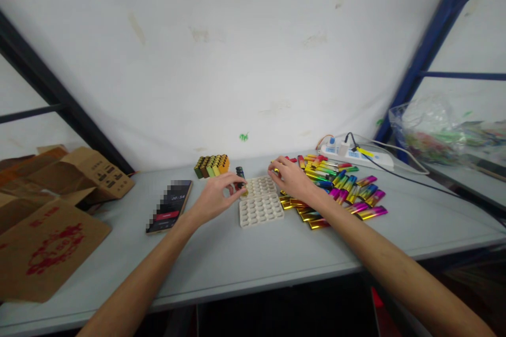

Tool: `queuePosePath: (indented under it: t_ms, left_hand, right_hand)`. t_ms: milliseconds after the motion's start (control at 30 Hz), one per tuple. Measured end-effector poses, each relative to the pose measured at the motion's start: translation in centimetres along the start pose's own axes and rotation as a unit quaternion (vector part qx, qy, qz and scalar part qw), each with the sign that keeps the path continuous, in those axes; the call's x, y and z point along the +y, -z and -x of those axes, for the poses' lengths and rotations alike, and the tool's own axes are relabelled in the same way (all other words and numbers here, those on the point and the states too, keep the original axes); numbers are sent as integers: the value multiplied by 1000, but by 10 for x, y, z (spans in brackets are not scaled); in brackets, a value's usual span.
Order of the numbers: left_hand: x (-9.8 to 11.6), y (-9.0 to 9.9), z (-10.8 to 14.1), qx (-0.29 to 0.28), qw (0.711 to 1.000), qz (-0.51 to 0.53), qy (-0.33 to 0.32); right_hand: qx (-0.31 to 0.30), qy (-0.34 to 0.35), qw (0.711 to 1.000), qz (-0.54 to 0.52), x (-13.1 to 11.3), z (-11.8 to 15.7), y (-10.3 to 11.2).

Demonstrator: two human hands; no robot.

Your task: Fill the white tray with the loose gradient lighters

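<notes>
My left hand point(222, 193) is pinched at the upper left corner of a white tray point(261, 209) with rows of holes, closed on a small dark piece point(240, 185). Beyond it a dark cylinder point(240, 171) stands by the tray's back left corner. My right hand point(288, 176) is over the tray's back right edge with thumb and fingertips close together; what they hold, if anything, is too small to name. Shiny multicoloured tubes point(343, 189) lie in a loose pile beside and under my right forearm. Behind my left hand stands a tight block of green, brown and orange tubes point(212, 166).
A phone point(171, 205) lies left of my left hand. Brown cardboard boxes point(51, 247) fill the far left. A white power strip point(356, 155) with cables sits by the wall; a clear plastic bag point(429, 129) is at the right.
</notes>
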State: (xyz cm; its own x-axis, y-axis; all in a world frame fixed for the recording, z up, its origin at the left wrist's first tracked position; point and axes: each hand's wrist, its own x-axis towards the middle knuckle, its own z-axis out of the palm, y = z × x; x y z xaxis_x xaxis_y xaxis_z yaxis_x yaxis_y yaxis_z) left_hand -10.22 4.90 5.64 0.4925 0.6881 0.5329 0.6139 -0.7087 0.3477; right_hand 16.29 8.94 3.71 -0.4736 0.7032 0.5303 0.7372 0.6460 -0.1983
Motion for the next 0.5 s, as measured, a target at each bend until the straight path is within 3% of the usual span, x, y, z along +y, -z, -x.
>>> queuePosePath:
  t_ms: [500]
  left_hand:
    - [-5,12,-2,-60,998,2,20]
  right_hand:
    - [-3,-23,1000,12,5,-2,2]
